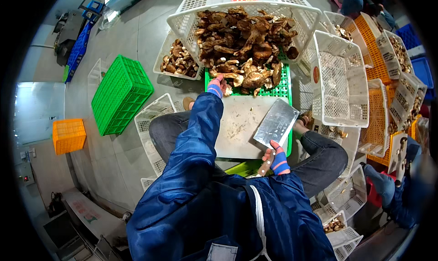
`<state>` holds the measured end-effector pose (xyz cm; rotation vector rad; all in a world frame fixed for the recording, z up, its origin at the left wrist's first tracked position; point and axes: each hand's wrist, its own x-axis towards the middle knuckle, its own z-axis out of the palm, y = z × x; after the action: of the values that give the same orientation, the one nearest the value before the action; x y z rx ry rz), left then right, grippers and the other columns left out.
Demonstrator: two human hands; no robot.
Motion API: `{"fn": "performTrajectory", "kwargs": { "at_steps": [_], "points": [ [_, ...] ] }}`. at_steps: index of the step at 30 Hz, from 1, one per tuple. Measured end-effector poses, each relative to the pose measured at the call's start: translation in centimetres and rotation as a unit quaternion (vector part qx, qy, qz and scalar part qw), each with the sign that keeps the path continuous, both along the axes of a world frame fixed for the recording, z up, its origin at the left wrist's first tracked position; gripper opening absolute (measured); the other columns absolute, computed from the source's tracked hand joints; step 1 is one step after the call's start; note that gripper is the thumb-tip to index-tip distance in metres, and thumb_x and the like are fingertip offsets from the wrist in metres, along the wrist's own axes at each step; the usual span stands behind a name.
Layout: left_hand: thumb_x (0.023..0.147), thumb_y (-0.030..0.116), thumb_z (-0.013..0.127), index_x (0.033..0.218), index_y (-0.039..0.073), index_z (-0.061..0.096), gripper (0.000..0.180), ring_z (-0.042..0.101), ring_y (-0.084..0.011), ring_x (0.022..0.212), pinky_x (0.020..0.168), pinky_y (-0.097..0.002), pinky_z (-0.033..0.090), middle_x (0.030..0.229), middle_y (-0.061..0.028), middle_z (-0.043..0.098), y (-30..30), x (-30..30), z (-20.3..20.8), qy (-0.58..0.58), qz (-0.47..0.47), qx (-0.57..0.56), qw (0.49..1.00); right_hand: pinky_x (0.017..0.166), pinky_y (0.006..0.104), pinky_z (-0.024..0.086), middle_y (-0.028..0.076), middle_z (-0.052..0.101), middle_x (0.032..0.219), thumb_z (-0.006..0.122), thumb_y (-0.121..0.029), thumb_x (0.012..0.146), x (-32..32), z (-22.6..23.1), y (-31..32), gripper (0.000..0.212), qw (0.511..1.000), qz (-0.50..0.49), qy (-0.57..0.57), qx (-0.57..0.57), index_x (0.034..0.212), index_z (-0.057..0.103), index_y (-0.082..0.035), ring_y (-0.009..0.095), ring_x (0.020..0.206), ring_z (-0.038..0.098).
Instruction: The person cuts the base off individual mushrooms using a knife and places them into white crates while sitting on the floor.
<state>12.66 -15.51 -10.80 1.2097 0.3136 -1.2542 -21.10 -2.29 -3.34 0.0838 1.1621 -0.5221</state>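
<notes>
My right hand (279, 161) is wrapped round the wooden handle of a cleaver (276, 123), its broad metal blade lying over the right part of a pale cutting board (235, 124). Beyond the board, my left hand (217, 86) is closed at the near edge of a heap of brown mushrooms (255, 76), its fingertips on a pale-stemmed mushroom (232, 77). Striped coverings wrap the fingers of both hands. The heap spills from a tipped white basket (182, 26) onto an upturned green crate (286, 89), which also bears the board.
A white basket of mushrooms (179, 62) stands left of the heap. Farther left are a green crate (122, 94) and an orange crate (69, 136). An unfilled white basket (341, 80) and stacked crates line the right. Other people (388, 188) sit at the right edge.
</notes>
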Motion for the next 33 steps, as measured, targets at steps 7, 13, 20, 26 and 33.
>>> {"fn": "performTrajectory", "kwargs": {
  "at_steps": [7,13,20,26,33],
  "points": [
    [0.076,0.014,0.053,0.117,0.009,0.028,0.048,0.039,-0.03,0.102,0.082,-0.0408,0.035,0.115,-0.0121,0.037,-1.9,-3.2,3.2,-0.043,-0.011,-0.001,0.999,0.036,0.0349,0.039,0.005,0.048,0.05,0.057,-0.026,0.072,-0.3,-1.7,-0.6,0.018,0.999,0.006,-0.013,0.034,0.081,0.048,-0.013,0.019,0.036,0.043],
    [0.076,0.021,0.053,0.109,0.007,0.041,0.037,0.047,-0.013,0.076,0.061,-0.0293,0.042,0.093,-0.0059,0.049,1.4,0.5,3.5,-0.357,-0.151,-0.029,0.921,0.036,0.0344,0.039,0.004,0.047,0.049,0.056,-0.029,0.072,1.3,-1.4,-0.4,0.017,0.999,0.049,-0.007,0.009,0.075,0.048,-0.014,0.018,0.037,0.043],
    [0.074,0.022,0.056,0.094,-0.002,0.053,0.031,0.053,-0.0166,0.071,0.064,-0.026,0.041,0.082,-0.0091,0.058,5.3,-4.4,7.9,-0.371,-0.34,-0.084,0.86,0.036,0.0324,0.038,0.004,0.047,0.052,0.055,-0.026,0.072,0.3,-1.8,-0.3,0.016,0.998,0.036,0.024,-0.037,0.082,0.05,-0.015,0.02,0.039,0.043],
    [0.066,0.036,0.058,0.095,0.005,0.055,0.042,0.053,-0.0301,0.083,0.074,-0.0342,0.041,0.089,-0.016,0.056,8.9,-8.7,5.0,-0.592,-0.632,0.049,0.498,0.037,0.0348,0.039,0.004,0.047,0.05,0.054,-0.026,0.074,0.0,-1.7,-0.5,0.014,0.997,0.046,0.018,-0.054,0.081,0.05,-0.014,0.018,0.038,0.043],
    [0.055,0.04,0.065,0.093,0.012,0.058,0.048,0.041,-0.0287,0.1,0.082,-0.0374,0.034,0.105,-0.0103,0.045,12.3,-12.7,7.2,-0.685,-0.632,0.186,0.312,0.036,0.0356,0.039,0.005,0.046,0.048,0.054,-0.024,0.074,-0.4,-2.1,-0.4,0.014,0.998,0.032,0.007,-0.057,0.081,0.049,-0.013,0.019,0.037,0.042]
  ]
}}
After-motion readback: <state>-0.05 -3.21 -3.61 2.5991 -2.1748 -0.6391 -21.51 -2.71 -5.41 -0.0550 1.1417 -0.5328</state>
